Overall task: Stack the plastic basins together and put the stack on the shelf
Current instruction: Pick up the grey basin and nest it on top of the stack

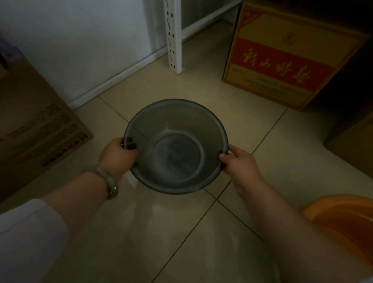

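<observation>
A round grey see-through plastic basin (178,123) is held over the tiled floor in the middle of the view, mouth up and tilted a little toward me. My left hand (118,153) grips its left rim, thumb inside. My right hand (239,162) grips its right rim. An orange plastic basin (352,217) sits on the floor at the lower right, partly hidden behind my right forearm and cut by the frame edge. The white metal shelf upright (173,30) stands at the top centre, its foot on the floor.
A yellow and red cardboard box (284,57) stands on the floor under the shelf at the upper right. A brown carton (27,125) sits at the left against the white wall (78,34). Another brown box (362,140) is at the right edge.
</observation>
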Demonstrator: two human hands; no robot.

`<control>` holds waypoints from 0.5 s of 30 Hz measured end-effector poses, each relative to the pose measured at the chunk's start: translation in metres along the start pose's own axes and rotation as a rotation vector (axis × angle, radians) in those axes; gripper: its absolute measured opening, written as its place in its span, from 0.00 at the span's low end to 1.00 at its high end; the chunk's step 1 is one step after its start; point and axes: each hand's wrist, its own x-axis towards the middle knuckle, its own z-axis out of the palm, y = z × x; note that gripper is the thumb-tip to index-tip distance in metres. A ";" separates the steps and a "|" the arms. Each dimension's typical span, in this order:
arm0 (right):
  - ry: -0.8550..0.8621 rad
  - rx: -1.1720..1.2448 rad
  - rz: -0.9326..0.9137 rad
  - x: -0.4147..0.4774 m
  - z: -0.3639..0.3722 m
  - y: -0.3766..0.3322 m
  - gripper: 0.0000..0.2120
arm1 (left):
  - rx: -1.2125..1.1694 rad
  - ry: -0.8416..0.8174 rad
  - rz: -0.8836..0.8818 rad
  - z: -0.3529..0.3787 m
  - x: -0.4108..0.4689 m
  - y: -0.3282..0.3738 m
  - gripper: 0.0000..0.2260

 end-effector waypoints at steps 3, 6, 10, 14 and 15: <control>0.065 -0.027 -0.037 -0.015 -0.025 -0.012 0.26 | 0.000 -0.040 0.068 0.013 -0.021 0.023 0.13; 0.140 -0.072 -0.067 -0.033 -0.059 -0.027 0.25 | -0.010 -0.095 0.145 0.028 -0.045 0.049 0.15; 0.253 -0.121 -0.112 -0.061 -0.113 -0.044 0.24 | 0.019 -0.189 0.247 0.051 -0.083 0.083 0.15; 0.376 -0.239 -0.158 -0.100 -0.176 -0.048 0.27 | 0.050 -0.274 0.366 0.078 -0.135 0.112 0.08; 0.397 -0.292 -0.161 -0.111 -0.192 -0.046 0.28 | 0.067 -0.300 0.401 0.085 -0.149 0.116 0.08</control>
